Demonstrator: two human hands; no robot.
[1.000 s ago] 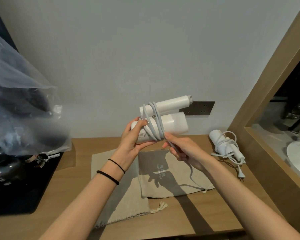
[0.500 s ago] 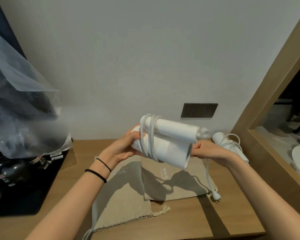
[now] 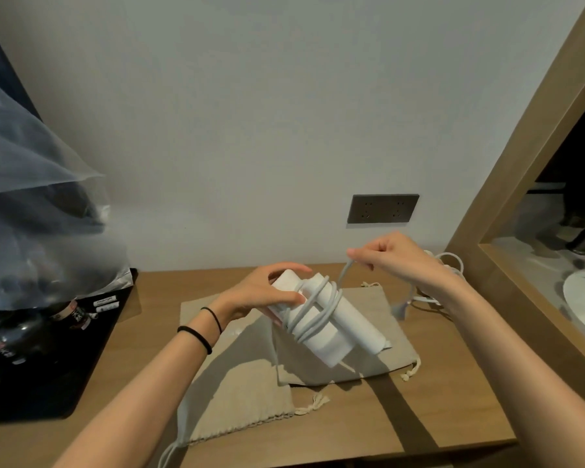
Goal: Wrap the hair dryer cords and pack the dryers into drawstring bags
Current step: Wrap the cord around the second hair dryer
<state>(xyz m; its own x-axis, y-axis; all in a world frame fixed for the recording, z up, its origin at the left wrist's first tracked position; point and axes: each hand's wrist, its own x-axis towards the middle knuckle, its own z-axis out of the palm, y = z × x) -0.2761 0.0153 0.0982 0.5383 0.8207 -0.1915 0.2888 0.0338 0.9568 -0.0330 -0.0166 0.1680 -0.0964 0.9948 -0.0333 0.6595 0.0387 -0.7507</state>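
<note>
A white folded hair dryer (image 3: 321, 319) is gripped at its rear end by the left hand (image 3: 264, 295), fingers curled around the body, above two beige drawstring bags (image 3: 237, 400) laid overlapping on a wooden desk (image 3: 436, 410). Its grey cord (image 3: 313, 309) is looped around it; the free end is pinched by the right hand (image 3: 395, 261). A dark wall socket (image 3: 383, 208) is set in the pale wall. A second dryer is mostly hidden behind the right wrist.

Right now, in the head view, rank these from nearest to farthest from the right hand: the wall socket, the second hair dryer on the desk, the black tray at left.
1. Second hair dryer: just behind the right hand, partly hidden.
2. Wall socket: on the wall above the hand.
3. Black tray: far left of the desk.
</note>
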